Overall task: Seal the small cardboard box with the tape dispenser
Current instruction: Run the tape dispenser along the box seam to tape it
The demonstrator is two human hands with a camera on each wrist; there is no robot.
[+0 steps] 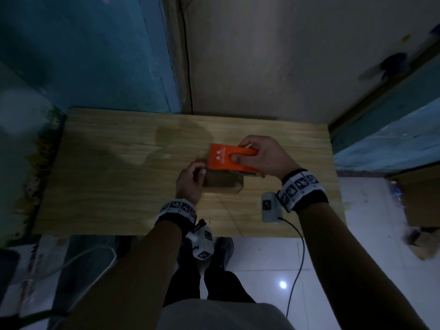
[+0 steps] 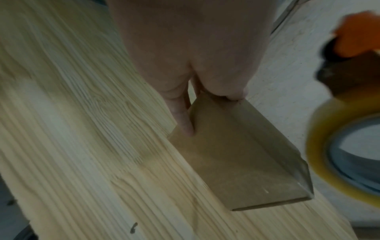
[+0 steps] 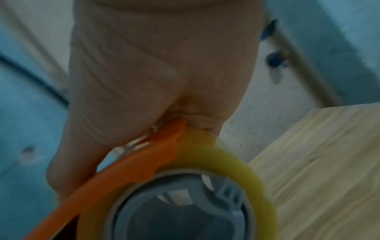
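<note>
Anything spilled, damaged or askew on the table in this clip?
One thing: a darker, wet-looking patch marks the wooden table beyond the cardboard box; whether it is a spill or a stain is unclear. Otherwise normal: the left hand holds the box, and the right hand grips the orange tape dispenser.

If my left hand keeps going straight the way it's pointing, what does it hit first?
The left hand already grips the cardboard box, so it pushes that first; beyond it probably the tape dispenser.
</note>
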